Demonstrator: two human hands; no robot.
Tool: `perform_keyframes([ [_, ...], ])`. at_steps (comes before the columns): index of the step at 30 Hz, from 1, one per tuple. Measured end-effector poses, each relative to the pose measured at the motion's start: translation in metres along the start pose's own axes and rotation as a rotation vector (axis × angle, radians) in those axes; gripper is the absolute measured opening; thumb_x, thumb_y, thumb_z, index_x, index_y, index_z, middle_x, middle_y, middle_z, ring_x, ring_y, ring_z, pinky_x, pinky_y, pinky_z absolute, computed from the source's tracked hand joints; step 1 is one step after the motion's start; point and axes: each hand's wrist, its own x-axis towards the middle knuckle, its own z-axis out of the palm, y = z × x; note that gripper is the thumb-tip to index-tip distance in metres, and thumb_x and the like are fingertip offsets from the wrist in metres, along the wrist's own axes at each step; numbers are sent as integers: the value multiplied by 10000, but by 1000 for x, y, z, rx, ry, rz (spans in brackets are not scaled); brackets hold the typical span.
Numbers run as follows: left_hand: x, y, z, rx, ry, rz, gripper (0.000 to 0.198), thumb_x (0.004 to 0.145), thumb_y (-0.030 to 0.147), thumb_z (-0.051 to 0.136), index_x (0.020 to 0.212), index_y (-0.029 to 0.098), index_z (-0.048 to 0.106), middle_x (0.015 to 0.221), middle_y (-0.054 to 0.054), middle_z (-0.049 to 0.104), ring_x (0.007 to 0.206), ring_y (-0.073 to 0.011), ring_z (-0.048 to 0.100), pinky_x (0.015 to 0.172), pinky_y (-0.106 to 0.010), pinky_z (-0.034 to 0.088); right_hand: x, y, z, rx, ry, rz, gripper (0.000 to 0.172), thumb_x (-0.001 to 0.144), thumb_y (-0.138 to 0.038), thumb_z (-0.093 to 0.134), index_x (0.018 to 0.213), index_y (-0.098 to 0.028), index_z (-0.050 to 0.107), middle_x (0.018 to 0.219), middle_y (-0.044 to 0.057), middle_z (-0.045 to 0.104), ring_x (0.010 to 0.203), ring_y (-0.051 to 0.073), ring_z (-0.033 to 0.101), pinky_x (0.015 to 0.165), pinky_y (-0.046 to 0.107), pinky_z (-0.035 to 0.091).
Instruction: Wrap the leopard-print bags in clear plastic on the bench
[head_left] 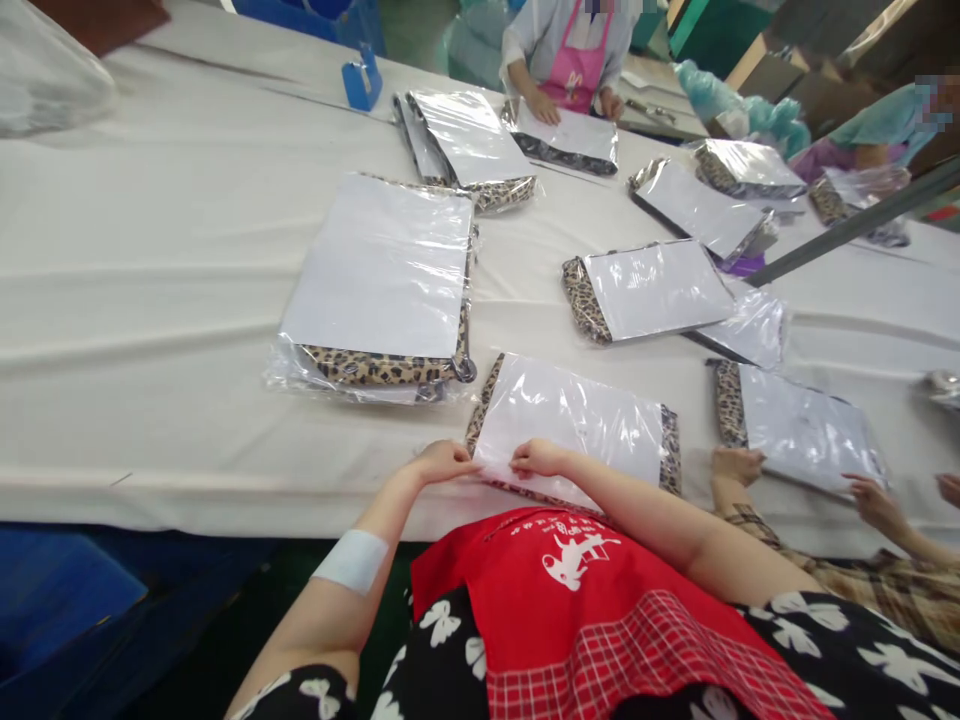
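A leopard-print item in a clear plastic bag [574, 420], with a white sheet on top, lies at the near edge of the white-covered table [150, 300]. My left hand [442, 462] pinches the bag's near left edge, fingers closed. My right hand [538, 458] pinches the same edge just to the right, fingers curled shut on the plastic. A stack of similar bagged items [382, 285] lies just beyond my left hand.
More bagged leopard-print items [649, 292] are spread across the table. To my right a co-worker's hands [739, 465] handle another bag [799, 425]. A person in a pink apron [574, 60] works at the far side. A blue holder [362, 82] stands far left.
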Motion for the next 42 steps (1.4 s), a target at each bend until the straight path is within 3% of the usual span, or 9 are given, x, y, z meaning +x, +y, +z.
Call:
perform_keyframes([
  [3,-4,3,5,72,59,104,269,643,458,733,733,205,706,846,-9,700,837,-181,613,725,-226,410,0,0,1,20,10,-3,206,860,-297,542,842,-168,702,756,27,727,633,125,634,629,214,458],
  [9,-4,14,6,-65,58,81,172,780,307,531,723,185,637,711,14,645,694,-140,577,615,-216,387,2,2,-1,62,-15,-12,225,866,-302,523,841,-160,694,758,33,726,648,134,646,649,225,476],
  [18,-5,10,-17,116,141,58,218,829,341,518,757,190,658,760,-5,663,708,-147,562,613,-230,356,5,-2,-2,-6,-43,-3,275,895,-359,511,834,-163,694,758,16,725,663,123,642,684,212,464],
  [28,31,20,29,209,425,-284,382,978,297,262,1070,129,593,1044,-140,663,904,-213,635,750,-290,430,-1,-3,4,-53,73,33,243,899,-307,499,838,-166,687,773,19,731,686,121,656,685,207,456],
  [34,27,5,29,265,412,-305,380,979,373,289,1066,156,589,1032,-119,658,885,-239,645,727,-325,463,3,-2,9,-86,111,76,268,909,-320,480,857,-154,683,769,29,731,668,120,654,644,203,444],
  [36,23,3,30,292,486,-314,384,979,358,281,1078,144,584,1045,-129,645,881,-243,642,736,-341,478,4,-3,10,-102,115,83,283,910,-335,478,853,-154,687,771,32,732,667,122,652,636,205,437],
  [38,17,7,37,328,658,-252,370,973,326,299,1092,126,586,1081,-151,630,945,-247,625,813,-363,484,3,-5,9,-118,114,84,299,913,-349,470,861,-158,694,786,31,734,672,124,650,632,206,433],
  [40,12,15,51,381,789,-54,346,960,295,341,1120,121,593,1158,-163,613,1073,-246,580,943,-379,450,3,-8,7,-135,113,87,310,915,-355,465,878,-159,702,793,36,735,681,134,650,634,214,432],
  [42,12,24,71,452,745,206,361,950,278,363,1201,133,579,1284,-148,571,1223,-239,495,1068,-395,368,3,-12,5,-155,109,89,302,906,-338,476,891,-150,711,797,51,735,707,154,652,653,227,435],
])
